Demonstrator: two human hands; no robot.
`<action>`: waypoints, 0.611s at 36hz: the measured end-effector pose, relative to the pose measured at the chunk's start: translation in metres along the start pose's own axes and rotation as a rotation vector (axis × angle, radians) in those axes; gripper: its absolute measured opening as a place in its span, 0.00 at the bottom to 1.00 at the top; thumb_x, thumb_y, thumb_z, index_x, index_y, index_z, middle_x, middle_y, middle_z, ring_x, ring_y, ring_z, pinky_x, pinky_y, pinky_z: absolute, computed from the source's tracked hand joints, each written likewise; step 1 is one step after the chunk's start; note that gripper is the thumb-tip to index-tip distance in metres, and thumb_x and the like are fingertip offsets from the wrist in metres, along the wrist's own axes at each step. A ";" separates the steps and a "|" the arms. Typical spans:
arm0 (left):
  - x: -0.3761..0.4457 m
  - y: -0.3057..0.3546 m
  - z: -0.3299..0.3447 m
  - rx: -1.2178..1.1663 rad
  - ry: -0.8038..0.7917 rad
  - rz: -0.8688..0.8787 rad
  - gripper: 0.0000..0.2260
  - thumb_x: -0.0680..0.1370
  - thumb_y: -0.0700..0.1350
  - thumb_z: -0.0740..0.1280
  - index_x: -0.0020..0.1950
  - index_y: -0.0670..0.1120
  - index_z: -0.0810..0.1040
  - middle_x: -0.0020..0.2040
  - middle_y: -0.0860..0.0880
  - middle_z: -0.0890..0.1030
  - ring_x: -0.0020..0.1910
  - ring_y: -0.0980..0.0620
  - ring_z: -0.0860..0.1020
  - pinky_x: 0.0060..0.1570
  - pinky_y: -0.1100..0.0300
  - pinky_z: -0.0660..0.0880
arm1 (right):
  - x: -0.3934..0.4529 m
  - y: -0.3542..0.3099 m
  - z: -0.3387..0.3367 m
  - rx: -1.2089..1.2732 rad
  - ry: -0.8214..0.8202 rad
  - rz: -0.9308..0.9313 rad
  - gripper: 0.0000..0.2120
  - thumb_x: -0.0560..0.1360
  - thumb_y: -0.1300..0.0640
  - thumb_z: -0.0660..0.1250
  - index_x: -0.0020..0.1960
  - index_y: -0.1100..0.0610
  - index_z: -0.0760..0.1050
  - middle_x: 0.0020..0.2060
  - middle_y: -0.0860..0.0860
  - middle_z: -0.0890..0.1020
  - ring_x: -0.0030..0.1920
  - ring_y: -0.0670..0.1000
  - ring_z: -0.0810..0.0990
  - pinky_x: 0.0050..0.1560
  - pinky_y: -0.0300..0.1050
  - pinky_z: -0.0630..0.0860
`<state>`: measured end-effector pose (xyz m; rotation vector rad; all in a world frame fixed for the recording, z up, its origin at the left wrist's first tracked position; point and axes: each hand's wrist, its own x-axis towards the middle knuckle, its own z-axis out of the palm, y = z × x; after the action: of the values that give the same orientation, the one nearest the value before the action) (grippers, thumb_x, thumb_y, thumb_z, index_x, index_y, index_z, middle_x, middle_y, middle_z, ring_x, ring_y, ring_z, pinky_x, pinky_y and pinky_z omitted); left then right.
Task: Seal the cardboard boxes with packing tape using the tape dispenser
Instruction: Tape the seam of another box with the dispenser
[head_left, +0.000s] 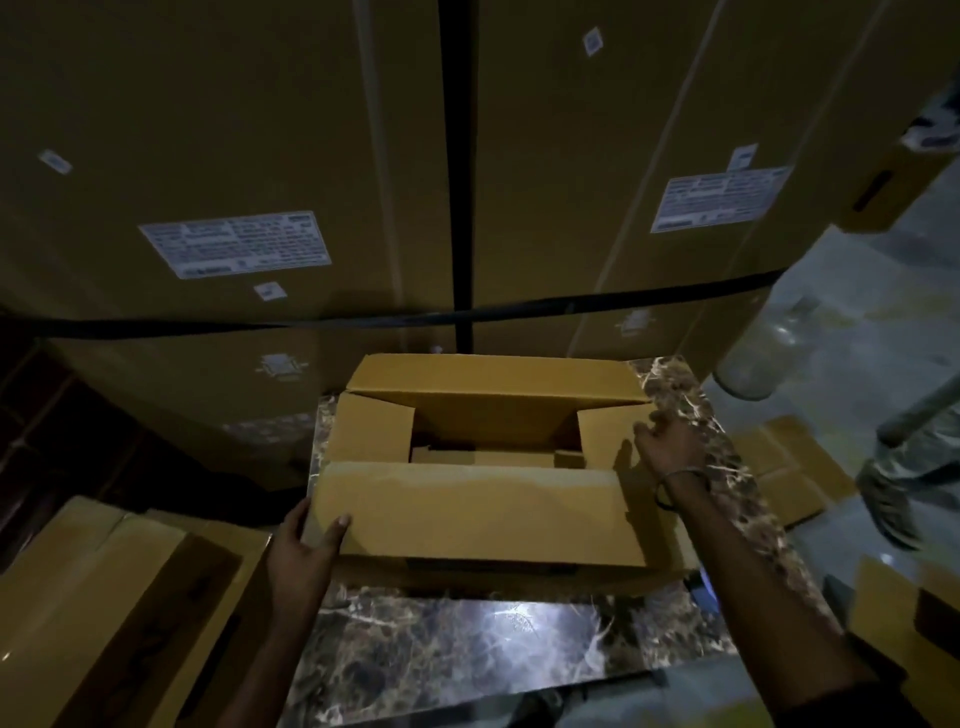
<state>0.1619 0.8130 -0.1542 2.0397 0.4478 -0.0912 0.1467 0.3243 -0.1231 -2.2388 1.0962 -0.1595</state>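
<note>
An open cardboard box (467, 514) stands on a dark marble tabletop (447, 639). Its far flap stands up, its two side flaps are folded partly in, and its near flap is raised toward me. My left hand (304, 545) holds the near flap's left corner, thumb on its face and fingers behind. My right hand (667, 441) rests with spread fingers on the right side flap. A bangle sits on that wrist. No tape dispenser is in view.
Large brown cartons with white labels (234, 244) and black straps are stacked just behind the table. More cardboard boxes (104, 597) lie at my lower left, and flat cardboard (789, 478) lies on the floor at right. A person's leg (904, 467) stands at the right edge.
</note>
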 end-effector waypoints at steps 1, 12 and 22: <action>-0.002 0.002 -0.002 -0.025 0.001 -0.017 0.30 0.77 0.53 0.78 0.76 0.46 0.75 0.70 0.42 0.79 0.68 0.38 0.77 0.63 0.37 0.78 | 0.010 -0.006 0.000 -0.010 -0.001 0.002 0.18 0.77 0.49 0.71 0.61 0.60 0.82 0.52 0.64 0.85 0.54 0.65 0.82 0.53 0.54 0.77; -0.010 0.003 -0.002 -0.070 0.015 -0.060 0.27 0.77 0.52 0.78 0.74 0.49 0.78 0.68 0.45 0.80 0.66 0.42 0.78 0.63 0.40 0.78 | 0.103 -0.018 0.011 0.571 -0.206 0.179 0.28 0.69 0.34 0.77 0.56 0.56 0.85 0.55 0.50 0.86 0.55 0.55 0.82 0.59 0.49 0.80; 0.003 -0.017 0.006 -0.004 0.023 -0.054 0.32 0.75 0.58 0.79 0.76 0.49 0.76 0.70 0.43 0.80 0.66 0.40 0.78 0.61 0.37 0.79 | 0.052 0.003 -0.024 1.015 -0.217 0.054 0.38 0.68 0.26 0.71 0.69 0.50 0.78 0.50 0.46 0.84 0.43 0.42 0.81 0.44 0.41 0.76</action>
<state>0.1595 0.8158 -0.1717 2.0267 0.5174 -0.0998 0.1693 0.2721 -0.1144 -1.2763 0.7066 -0.3483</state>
